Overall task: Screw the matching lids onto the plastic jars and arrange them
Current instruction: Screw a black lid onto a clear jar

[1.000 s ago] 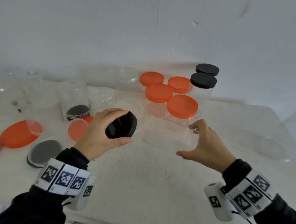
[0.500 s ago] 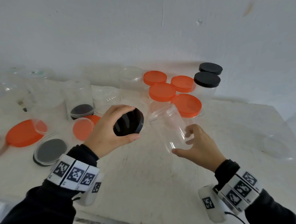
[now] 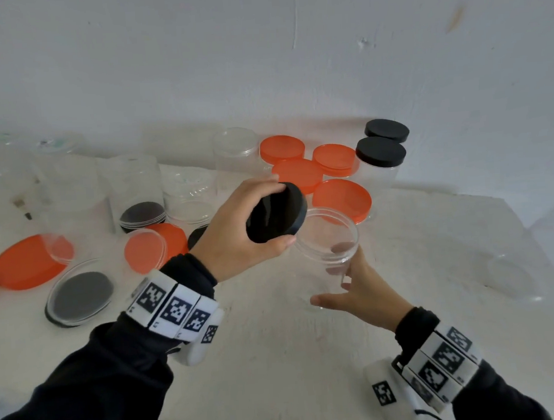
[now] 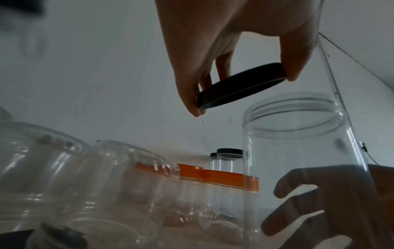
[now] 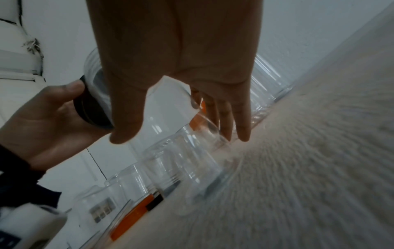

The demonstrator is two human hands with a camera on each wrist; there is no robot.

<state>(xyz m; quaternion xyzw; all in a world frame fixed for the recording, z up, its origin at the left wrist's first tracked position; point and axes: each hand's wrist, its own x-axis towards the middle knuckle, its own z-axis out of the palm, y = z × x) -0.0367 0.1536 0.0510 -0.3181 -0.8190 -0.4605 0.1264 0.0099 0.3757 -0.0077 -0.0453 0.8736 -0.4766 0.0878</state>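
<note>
You are holding a smooth, glossy black plastic lid [image 3: 276, 217] over a clear plastic jar [image 3: 328, 255] on the rough, matt counter [image 3: 278, 356].

Bare workroom: plain white wall [image 3: 259, 48], rough white table [image 3: 278, 356]

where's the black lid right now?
Head view, centre: the left hand grips the black lid, tilted, just left of and above the open clear jar held by the right hand; not yet on it.

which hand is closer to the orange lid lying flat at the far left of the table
Left. The left hand, holding the black lid, is above the table's middle, nearer the orange lid. The right hand grips the clear jar farther right.
</note>
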